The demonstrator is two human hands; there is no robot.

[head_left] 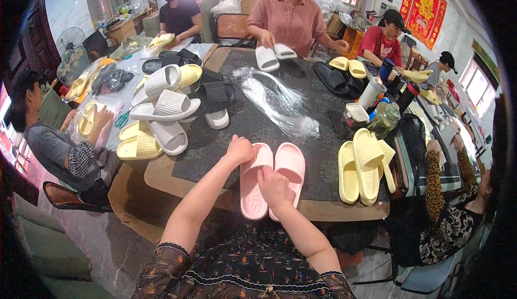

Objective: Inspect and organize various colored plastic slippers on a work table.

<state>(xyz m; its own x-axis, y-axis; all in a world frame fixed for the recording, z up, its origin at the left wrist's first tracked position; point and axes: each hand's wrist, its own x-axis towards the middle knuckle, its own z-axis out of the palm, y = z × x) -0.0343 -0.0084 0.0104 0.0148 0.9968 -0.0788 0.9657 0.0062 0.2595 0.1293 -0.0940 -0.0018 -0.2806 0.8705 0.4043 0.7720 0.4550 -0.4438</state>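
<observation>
A pair of pink slide slippers lies side by side at the near table edge, toes pointing away from me. My left hand (240,151) is closed at the left side of the strap on the left pink slipper (253,199). My right hand (273,185) is closed in a pinch at the rear edge of that same strap, between the two slippers. The right pink slipper (291,162) rests close beside it, partly covered by my right hand. My fingertips are partly hidden, so any small thing between them does not show. Beyond lies a bundle of clear plastic strands (277,102).
Grey slippers (171,105), yellow slippers (141,147) and black slippers (216,95) are heaped left. More yellow slippers (368,164) lean together right, below bottles (371,93). Across the dark-covered table (215,153), a person holds white slippers (267,59). Several co-workers sit around.
</observation>
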